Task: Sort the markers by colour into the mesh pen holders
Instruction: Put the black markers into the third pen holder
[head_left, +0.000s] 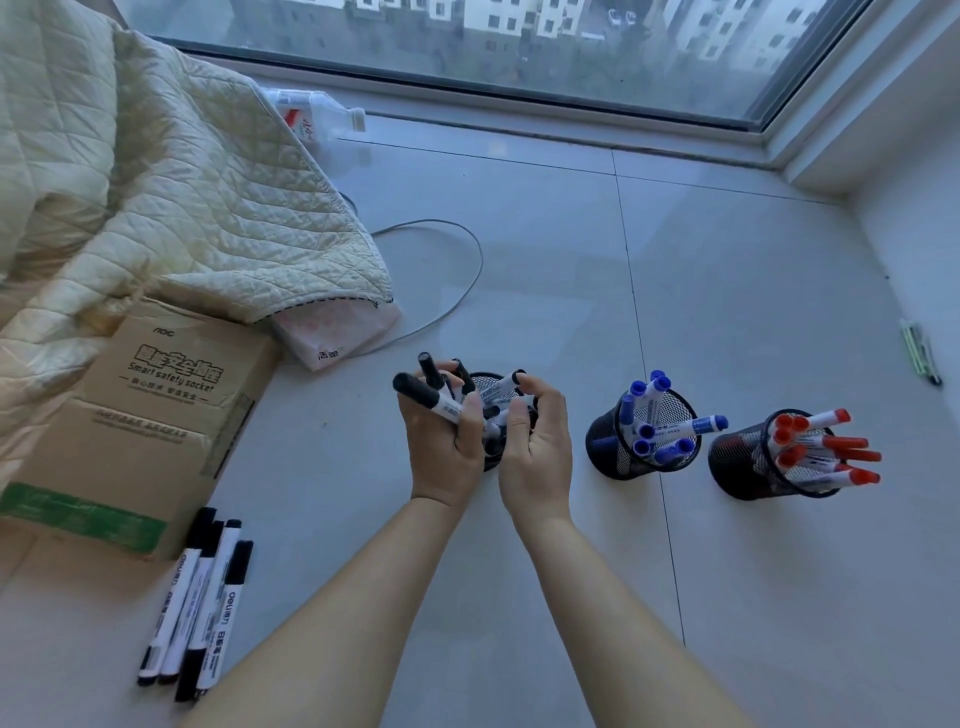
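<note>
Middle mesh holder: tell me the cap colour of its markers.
Blue caps on the markers in the middle mesh holder, seen in the head view.

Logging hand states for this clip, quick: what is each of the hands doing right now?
Left hand: grips black markers over the mesh holder.
Right hand: fingers curled at the same markers; a firm hold cannot be told.

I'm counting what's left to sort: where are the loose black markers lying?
In the head view, four black markers lie on the floor at lower left, just below the cardboard box and left of the person's left forearm.
</note>
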